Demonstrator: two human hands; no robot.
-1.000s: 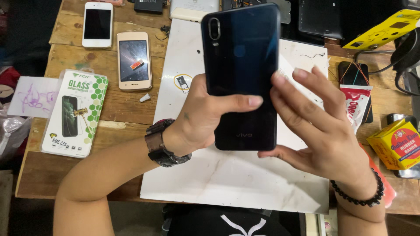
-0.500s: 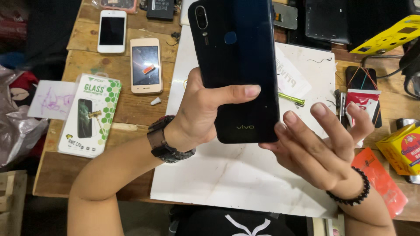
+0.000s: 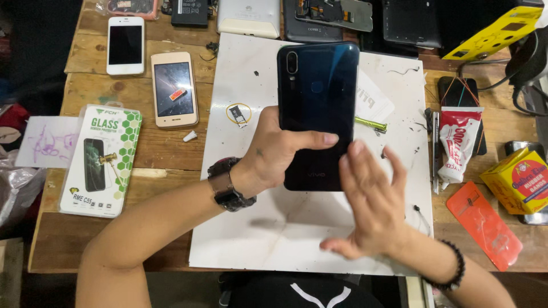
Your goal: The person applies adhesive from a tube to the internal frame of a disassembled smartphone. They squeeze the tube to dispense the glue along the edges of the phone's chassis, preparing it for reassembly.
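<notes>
A dark blue smartphone [image 3: 317, 97] is held back-side up over a white work mat [image 3: 285, 228]. My left hand [image 3: 279, 151], with a dark wristwatch on its wrist, grips the phone from the left, thumb lying across its back. My right hand [image 3: 371, 199], with a bead bracelet at the wrist, hovers palm-down by the phone's lower right corner, fingers spread, fingertips at its edge. It holds nothing.
On the wooden table to the left lie a white phone [image 3: 125, 45], a gold phone [image 3: 174, 88] and a green screen-protector pack [image 3: 103, 159]. To the right are a white-and-red tube [image 3: 456, 145], a yellow box [image 3: 519, 182] and an orange card [image 3: 485, 225]. Device parts line the far edge.
The phone has come down and away from the camera, toward the mat. My right hand let go of its right side and now hovers open by the lower corner.
</notes>
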